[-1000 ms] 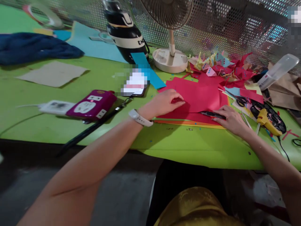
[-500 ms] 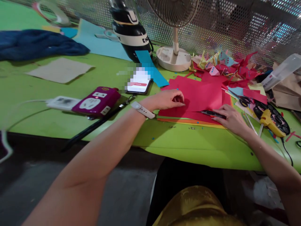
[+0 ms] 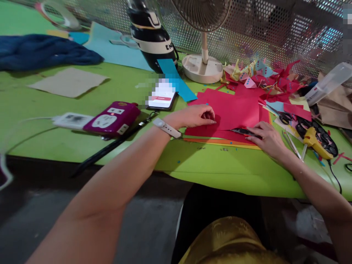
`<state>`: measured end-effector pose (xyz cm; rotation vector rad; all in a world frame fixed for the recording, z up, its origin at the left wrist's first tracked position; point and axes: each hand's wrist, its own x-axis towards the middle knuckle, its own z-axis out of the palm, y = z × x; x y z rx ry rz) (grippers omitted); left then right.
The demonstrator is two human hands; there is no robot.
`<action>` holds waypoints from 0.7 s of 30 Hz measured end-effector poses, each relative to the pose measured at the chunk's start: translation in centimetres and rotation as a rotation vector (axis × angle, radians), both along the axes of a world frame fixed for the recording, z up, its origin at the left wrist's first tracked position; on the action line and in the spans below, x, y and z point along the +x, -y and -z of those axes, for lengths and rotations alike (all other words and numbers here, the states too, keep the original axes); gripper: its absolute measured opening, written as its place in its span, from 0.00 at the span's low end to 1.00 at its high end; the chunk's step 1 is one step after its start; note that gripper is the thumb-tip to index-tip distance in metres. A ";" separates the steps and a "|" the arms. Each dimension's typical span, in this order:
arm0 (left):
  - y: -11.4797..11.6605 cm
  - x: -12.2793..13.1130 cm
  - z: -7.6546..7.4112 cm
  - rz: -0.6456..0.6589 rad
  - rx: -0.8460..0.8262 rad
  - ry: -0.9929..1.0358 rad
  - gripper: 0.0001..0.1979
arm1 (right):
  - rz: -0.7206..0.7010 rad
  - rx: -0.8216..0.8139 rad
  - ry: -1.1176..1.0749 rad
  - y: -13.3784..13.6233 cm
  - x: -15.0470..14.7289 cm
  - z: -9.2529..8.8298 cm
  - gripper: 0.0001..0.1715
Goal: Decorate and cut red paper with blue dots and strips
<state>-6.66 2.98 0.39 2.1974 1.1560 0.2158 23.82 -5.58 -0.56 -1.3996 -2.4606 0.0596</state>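
Paper (image 3: 233, 106) looked flimsy, best held by edges; right grip (image 3: 266, 138) clutched a cutter (image 3: 242, 131); whether left grip (image 3: 198, 114) pinched, I couldn't tell.

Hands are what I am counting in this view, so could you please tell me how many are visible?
2: the left hand is at the red paper, and the right hand, farther right, holds a black tool. No other hand shows.

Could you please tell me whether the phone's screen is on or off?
It is on: the phone, lying left of the red paper, shows a brightly lit white display with a red band.
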 end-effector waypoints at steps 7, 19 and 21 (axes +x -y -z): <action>-0.3 -0.1 0.3 0.014 0.008 0.015 0.19 | -0.029 -0.003 0.011 0.2 0.3 0.0 0.18; -0.4 -0.2 0.4 0.028 0.022 0.016 0.19 | -0.023 -0.031 0.048 -0.3 -1.3 -0.2 0.18; -0.5 -0.2 0.5 0.024 0.025 0.012 0.19 | -0.031 -0.034 0.039 -0.3 -1.4 -0.1 0.18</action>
